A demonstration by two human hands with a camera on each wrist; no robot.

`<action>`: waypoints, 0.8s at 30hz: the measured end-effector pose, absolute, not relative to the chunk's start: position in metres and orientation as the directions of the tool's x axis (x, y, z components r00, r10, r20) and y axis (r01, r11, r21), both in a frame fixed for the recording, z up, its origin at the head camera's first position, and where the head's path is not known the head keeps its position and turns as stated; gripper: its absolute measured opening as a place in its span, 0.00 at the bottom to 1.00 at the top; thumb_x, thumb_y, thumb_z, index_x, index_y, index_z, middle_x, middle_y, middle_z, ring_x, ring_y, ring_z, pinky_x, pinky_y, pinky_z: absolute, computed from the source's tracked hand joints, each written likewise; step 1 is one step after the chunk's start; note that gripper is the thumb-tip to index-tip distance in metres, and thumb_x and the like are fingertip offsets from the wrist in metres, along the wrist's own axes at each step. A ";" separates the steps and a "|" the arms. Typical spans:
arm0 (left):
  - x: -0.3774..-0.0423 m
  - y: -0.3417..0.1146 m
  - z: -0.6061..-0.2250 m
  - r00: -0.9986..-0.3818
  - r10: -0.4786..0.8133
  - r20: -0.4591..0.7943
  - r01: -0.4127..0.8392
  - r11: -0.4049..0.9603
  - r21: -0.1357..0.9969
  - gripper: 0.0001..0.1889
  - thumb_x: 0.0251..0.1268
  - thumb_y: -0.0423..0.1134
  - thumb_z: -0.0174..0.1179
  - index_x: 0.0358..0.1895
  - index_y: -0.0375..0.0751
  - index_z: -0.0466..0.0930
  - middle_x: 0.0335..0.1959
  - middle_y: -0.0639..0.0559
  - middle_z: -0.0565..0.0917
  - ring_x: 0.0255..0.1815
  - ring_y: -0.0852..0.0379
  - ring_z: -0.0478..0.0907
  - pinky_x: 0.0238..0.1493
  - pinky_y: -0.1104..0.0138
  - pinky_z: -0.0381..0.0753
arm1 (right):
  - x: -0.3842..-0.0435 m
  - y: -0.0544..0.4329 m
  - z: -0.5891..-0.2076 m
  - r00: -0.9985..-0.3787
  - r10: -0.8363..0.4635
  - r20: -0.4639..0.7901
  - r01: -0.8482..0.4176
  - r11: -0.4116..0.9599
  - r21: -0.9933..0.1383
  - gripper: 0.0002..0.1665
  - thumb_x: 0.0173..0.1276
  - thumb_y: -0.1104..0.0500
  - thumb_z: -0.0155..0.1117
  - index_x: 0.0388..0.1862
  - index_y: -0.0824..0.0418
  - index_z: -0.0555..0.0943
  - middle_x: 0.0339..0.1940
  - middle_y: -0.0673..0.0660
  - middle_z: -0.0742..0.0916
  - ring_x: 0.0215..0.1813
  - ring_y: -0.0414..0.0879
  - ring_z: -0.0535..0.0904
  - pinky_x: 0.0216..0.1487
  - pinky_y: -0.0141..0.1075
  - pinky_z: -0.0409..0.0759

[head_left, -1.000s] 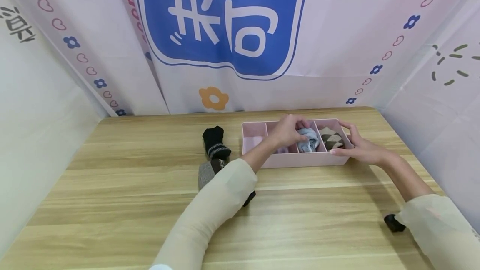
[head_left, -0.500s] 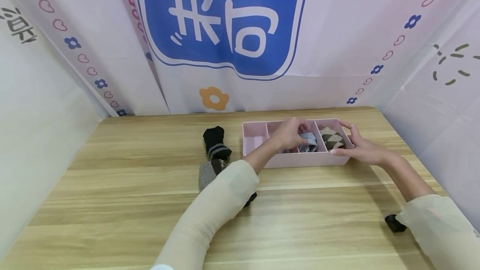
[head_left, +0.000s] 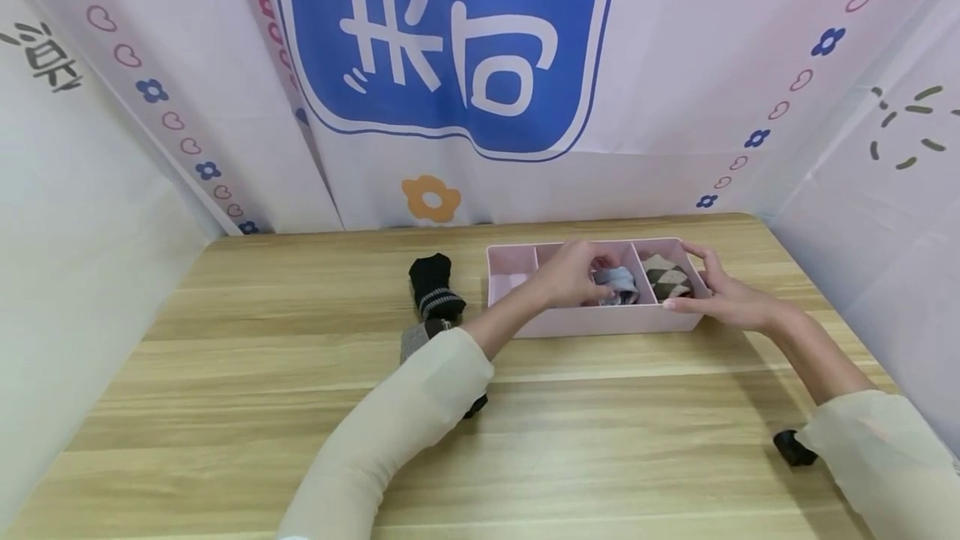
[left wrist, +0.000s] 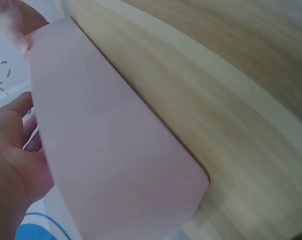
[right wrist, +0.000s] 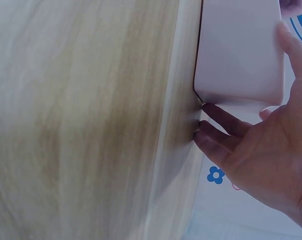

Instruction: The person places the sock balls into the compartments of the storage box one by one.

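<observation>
A pink divided storage box (head_left: 600,322) stands near the table's back edge. My left hand (head_left: 572,275) reaches over the front rim into the box, its thumb and fingers at the left side of a light-blue folded sock (head_left: 618,282), seemingly pinching it. In the left wrist view the box wall hides the sock and the fingertips. My right hand (head_left: 731,300) grips the box's right end, thumb on the front rim and other fingers around the end wall. An argyle sock (head_left: 666,277) in brown, green and beige fills the rightmost compartment. The left hand mostly covers the second compartment.
A black sock with a striped cuff (head_left: 437,286) lies left of the box. A grey sock (head_left: 415,342) lies before it, partly under the left sleeve (head_left: 405,407). Small black objects show beside both sleeves. A printed cloth (head_left: 360,173) hangs behind the table.
The light-blue sock has sunk lower into its compartment and looks more compact. My left hand has shifted slightly down and left. The right hand keeps its hold on the box.
</observation>
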State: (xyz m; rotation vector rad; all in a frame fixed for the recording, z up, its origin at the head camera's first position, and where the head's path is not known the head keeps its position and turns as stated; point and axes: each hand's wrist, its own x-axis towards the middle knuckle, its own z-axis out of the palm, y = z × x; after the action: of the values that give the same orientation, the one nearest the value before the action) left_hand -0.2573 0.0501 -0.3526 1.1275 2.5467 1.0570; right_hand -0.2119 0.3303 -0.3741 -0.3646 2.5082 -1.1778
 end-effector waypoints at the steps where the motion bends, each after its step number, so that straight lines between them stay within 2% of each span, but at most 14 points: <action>1: -0.255 0.047 -0.350 -0.699 0.703 0.131 0.581 0.451 0.677 0.17 0.63 0.29 0.71 0.54 0.28 0.84 0.50 0.39 0.88 0.54 0.47 0.84 0.56 0.71 0.79 | -0.212 0.330 -0.374 -0.908 -0.369 -0.199 -0.083 0.623 -0.778 0.64 0.74 0.50 0.65 0.83 0.57 0.26 0.72 0.82 0.65 0.76 0.73 0.60 0.71 0.71 0.56; 7: -0.245 0.022 -0.332 -0.693 0.703 0.158 0.536 0.356 0.765 0.18 0.65 0.24 0.66 0.58 0.27 0.81 0.54 0.35 0.86 0.53 0.44 0.84 0.51 0.71 0.83 | -0.212 0.331 -0.373 -0.907 -0.367 -0.209 -0.075 0.627 -0.775 0.65 0.74 0.49 0.66 0.83 0.56 0.25 0.74 0.84 0.62 0.78 0.75 0.55 0.72 0.72 0.54; 12: -0.240 -0.006 -0.325 -0.704 0.678 0.214 0.565 0.352 0.746 0.16 0.65 0.24 0.64 0.56 0.30 0.83 0.51 0.39 0.87 0.51 0.48 0.83 0.46 0.73 0.83 | -0.211 0.329 -0.372 -0.904 -0.370 -0.213 -0.073 0.625 -0.777 0.65 0.74 0.49 0.66 0.83 0.55 0.25 0.74 0.84 0.61 0.78 0.75 0.53 0.71 0.73 0.53; 17: -0.235 -0.035 -0.321 -0.711 0.656 0.251 0.587 0.358 0.727 0.16 0.66 0.24 0.64 0.57 0.31 0.83 0.49 0.42 0.87 0.48 0.52 0.83 0.46 0.67 0.85 | -0.211 0.329 -0.372 -0.904 -0.369 -0.215 -0.071 0.626 -0.777 0.65 0.74 0.49 0.66 0.83 0.56 0.25 0.74 0.84 0.60 0.78 0.76 0.52 0.72 0.74 0.52; 24: -0.229 -0.070 -0.314 -0.750 0.604 0.270 0.568 0.379 0.731 0.16 0.67 0.24 0.62 0.56 0.32 0.84 0.47 0.42 0.87 0.47 0.52 0.82 0.49 0.59 0.85 | -0.211 0.329 -0.372 -0.907 -0.362 -0.217 -0.070 0.634 -0.770 0.65 0.74 0.48 0.66 0.83 0.55 0.25 0.74 0.84 0.61 0.78 0.75 0.54 0.71 0.73 0.54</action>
State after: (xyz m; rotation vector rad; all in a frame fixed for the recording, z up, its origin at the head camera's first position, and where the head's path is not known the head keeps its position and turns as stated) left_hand -0.2294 -0.0699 -0.3144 1.0937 2.5733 1.3382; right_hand -0.2109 0.3295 -0.3719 -0.3444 2.5062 -1.1591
